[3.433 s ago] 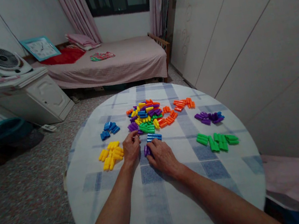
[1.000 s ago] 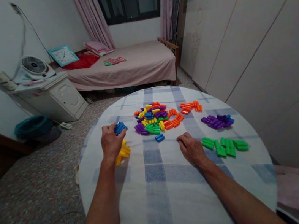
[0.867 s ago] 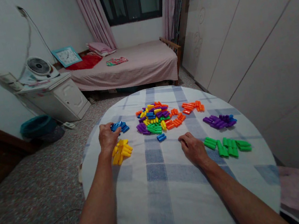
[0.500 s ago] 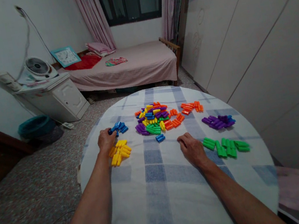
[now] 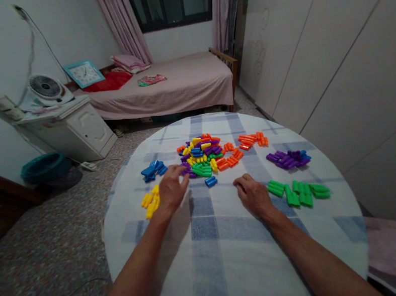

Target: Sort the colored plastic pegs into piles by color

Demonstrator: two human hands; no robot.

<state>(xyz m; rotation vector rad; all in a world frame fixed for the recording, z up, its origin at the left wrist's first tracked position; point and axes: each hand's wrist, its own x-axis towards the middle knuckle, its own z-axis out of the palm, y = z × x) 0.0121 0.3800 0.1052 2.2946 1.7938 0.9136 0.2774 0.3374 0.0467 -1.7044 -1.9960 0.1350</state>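
My left hand (image 5: 172, 189) is over the table with thumb and fingers apart, holding nothing that I can see. Its fingertips are beside purple plastic pieces (image 5: 188, 170) at the left edge of a mixed pile of coloured pieces (image 5: 198, 151). Blue pieces (image 5: 153, 169) lie just left of it, and yellow pieces (image 5: 151, 202) are partly hidden behind the wrist. My right hand (image 5: 252, 193) rests on the cloth with fingers curled in, nothing visible in them. Green pieces (image 5: 301, 193) lie to its right. A blue pair (image 5: 211, 181) sits between the hands.
A checked cloth (image 5: 211, 268) covers the round table. Orange pieces (image 5: 252, 140) lie at the back right, purple pieces (image 5: 287, 160) farther right. Beyond stand a bed (image 5: 186, 83) and a white cabinet (image 5: 89, 126) with a fan (image 5: 48, 88). A wardrobe (image 5: 350, 55) is on the right.
My left hand has moved right, from the blue pieces to the mixed pile, and its fingers have spread. A dark blue piece it held is no longer in it. My right hand stays put.
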